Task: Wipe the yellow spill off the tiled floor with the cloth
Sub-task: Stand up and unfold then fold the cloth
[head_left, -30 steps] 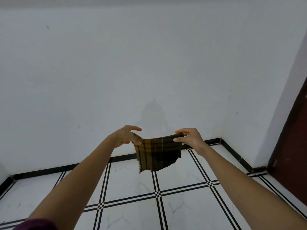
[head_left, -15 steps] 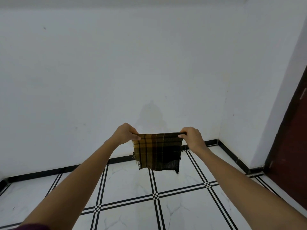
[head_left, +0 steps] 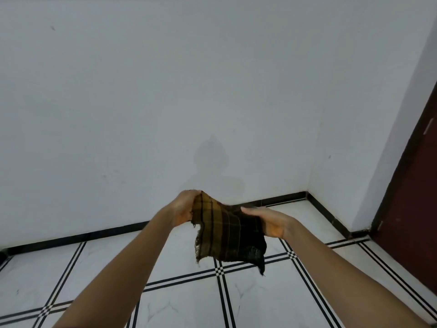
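Step in hand: the cloth (head_left: 227, 235) is being made ready in the air; I judge that wiping is not yet begun.
Left grip (head_left: 186, 207): this bare hand is closed round the upper left corner of the cloth, fingers curled on the fabric.
Right grip (head_left: 267, 221): it holds the right edge, thumb lying on top. The other fingers are hidden behind the fabric, so how tightly they close I cannot tell.
Cloth: a dark yellow-and-black check, in the centre of the frame between the two grips. It sags and hangs free below them, well above the tiled floor (head_left: 260, 304).
Yellow spill: no yellow mark shows on the white tiles in view; probably it lies outside the frame.
Next move: it calls for looking down to find the spill, gathering the cloth into a pad, then lowering it flat to the floor.
Surroundings: a white wall (head_left: 212, 91) fills the upper frame; a dark red door (head_left: 413, 197) is at the right edge.
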